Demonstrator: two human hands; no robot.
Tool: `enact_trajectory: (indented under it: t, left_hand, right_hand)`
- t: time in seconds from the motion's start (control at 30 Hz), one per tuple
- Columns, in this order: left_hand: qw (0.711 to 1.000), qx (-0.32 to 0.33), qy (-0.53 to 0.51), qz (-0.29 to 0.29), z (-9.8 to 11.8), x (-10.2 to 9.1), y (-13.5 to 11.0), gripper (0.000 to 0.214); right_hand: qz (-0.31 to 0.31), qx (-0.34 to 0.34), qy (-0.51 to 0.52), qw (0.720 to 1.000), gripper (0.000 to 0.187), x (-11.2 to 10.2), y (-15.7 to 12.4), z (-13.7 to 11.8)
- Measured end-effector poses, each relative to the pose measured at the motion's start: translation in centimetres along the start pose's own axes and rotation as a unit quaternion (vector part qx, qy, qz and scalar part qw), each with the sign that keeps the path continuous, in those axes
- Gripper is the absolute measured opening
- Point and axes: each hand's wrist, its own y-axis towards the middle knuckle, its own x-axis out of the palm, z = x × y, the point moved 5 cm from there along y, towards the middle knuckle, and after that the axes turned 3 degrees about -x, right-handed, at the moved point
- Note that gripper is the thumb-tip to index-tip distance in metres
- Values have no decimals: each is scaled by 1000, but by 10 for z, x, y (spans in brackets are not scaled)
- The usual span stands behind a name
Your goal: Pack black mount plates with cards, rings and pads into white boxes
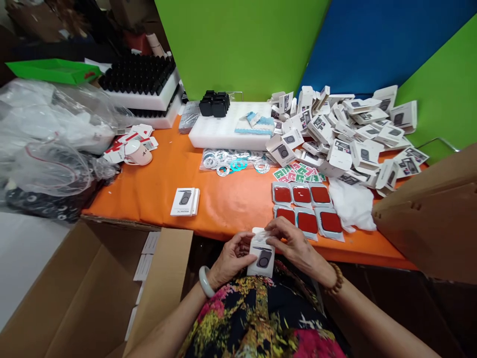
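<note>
Over my lap, at the near edge of the orange table [227,199], I hold a small white product box [262,258] with a dark device pictured on its front. My left hand [233,258] grips its left side. At the box's top end, my right hand [292,241] pinches the flap. Just beyond my hands lie several red pads in clear wrappers [306,209]. A closed white box [185,201] of the same kind lies flat on the table to the left.
A heap of open white boxes [346,134] fills the table's right. Green and red cards [298,173], a bag of rings [234,161], a white foam tray [223,132] with black parts, and a white cloth [352,204] lie nearby. Cardboard cartons stand at left [85,298] and right [428,219].
</note>
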Motion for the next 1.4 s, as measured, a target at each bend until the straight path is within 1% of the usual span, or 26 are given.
enact_trajectory:
  t: [0.07, 0.13, 0.17, 0.23, 0.3, 0.37, 0.4, 0.43, 0.47, 0.5, 0.53, 0.6, 0.67, 0.7, 0.73, 0.8, 0.9, 0.97, 1.03, 1.1, 1.2, 1.27, 1.33, 1.37, 1.4]
  left_hand:
    - [1000, -1, 10, -15, 2, 0, 1, 43]
    - [999, 3, 25, -32, 4, 1, 0, 39]
    - [998, 7, 40, -38, 4, 1, -1, 38]
    - [995, 18, 87, -40, 5, 1, -2, 36]
    - [986, 34, 162, -26, 8, 1, -4, 33]
    - [969, 52, 240, -6, 11, 1, -5, 30]
    - [962, 59, 268, 3, 12, 1, -4, 28]
    - [957, 65, 284, 13, 12, 1, -4, 26]
    - [955, 68, 288, 24, 11, 0, -3, 25]
    - [956, 69, 283, 35, 10, -2, -3, 24]
    - [959, 67, 271, 45, 7, -4, -2, 24]
    - [968, 59, 239, 59, 0, -7, 0, 26]
    - [974, 52, 213, 63, -6, -9, 1, 28]
    - [975, 50, 206, 64, -9, -9, 1, 29]
    - [976, 50, 203, 67, -10, -10, 1, 29]
    - [976, 52, 199, 74, -10, -9, 1, 29]
    - [975, 60, 201, 72, -5, -6, 0, 28]
    - [972, 74, 209, 78, 1, -2, 0, 27]
    - [970, 86, 205, 101, 8, 0, 2, 24]
    - [972, 80, 179, 127, 11, 2, 5, 22]
    - [981, 55, 84, 165, 9, 2, 10, 21]
    - [982, 54, 7, 181, 6, -1, 13, 27]
    - [985, 43, -37, 162, 3, -2, 16, 39]
    - [988, 32, -41, 145, 1, -2, 17, 41]
    - [991, 21, -33, 129, 0, -3, 17, 39]
  right_hand:
    - [21, -20, -45, 999, 2, 1, 0, -3]
    - [18, -29, -79, 996, 8, 2, 0, -3]
    - [4, -29, -81, 996, 12, 3, 1, -3]
    - [-51, -15, -57, 997, 19, 8, 1, -1]
    - [-112, 7, -24, 993, 29, 14, 1, 2]
    - [-146, 23, -8, 989, 36, 19, -1, 3]
    - [-140, 25, -1, 990, 37, 20, -3, 4]
    - [-120, 27, 12, 992, 34, 20, -4, 4]
    - [-94, 32, 36, 994, 27, 20, -6, 5]
    - [-67, 45, 72, 994, 20, 20, -9, 8]
    - [-43, 65, 118, 990, 23, 21, -12, 11]
    - [-6, 112, 214, 970, 37, 24, -20, 20]
    - [24, 148, 276, 949, 34, 28, -28, 28]
    - [44, 156, 285, 945, 31, 29, -31, 30]
    - [62, 156, 279, 946, 28, 29, -34, 31]
    - [81, 135, 230, 960, 24, 29, -36, 29]
    - [79, 89, 137, 983, 23, 28, -35, 20]
    - [67, 92, 109, 987, 25, 28, -33, 17]
    - [63, 118, 118, 984, 29, 30, -31, 19]
    - [73, 143, 151, 976, 31, 32, -29, 23]
    - [120, 154, 239, 951, 29, 34, -24, 29]
    - [136, 157, 303, 930, 36, 36, -21, 32]
    - [121, 156, 328, 924, 42, 38, -18, 32]
    - [108, 152, 318, 929, 39, 37, -17, 32]
    - [98, 141, 292, 941, 33, 35, -17, 30]
